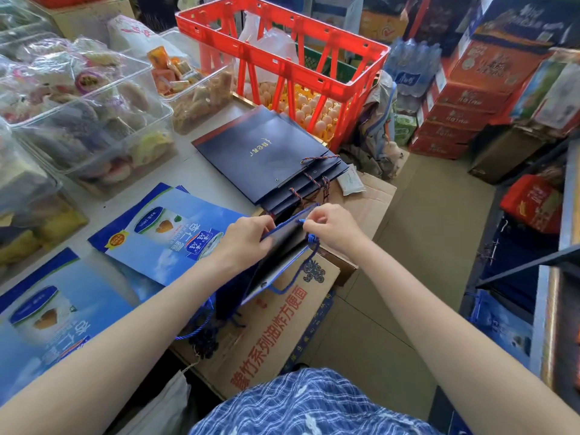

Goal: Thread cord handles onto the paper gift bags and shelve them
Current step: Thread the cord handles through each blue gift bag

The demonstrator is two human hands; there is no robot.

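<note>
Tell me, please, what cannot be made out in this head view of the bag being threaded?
- Punched hole in the blue bag: hidden behind the right hand.
- Blue cord tip: too small to tell whether it is through.
- Left hand fingertips: hidden by the bag's rim.
- Gold lettering on the navy bags: too blurred.

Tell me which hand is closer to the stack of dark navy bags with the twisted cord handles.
Right. The right hand sits just below the stack of dark navy bags, close to its handle end, pinching the blue cord. The left hand is lower and further left, gripping the blue bag.
</note>
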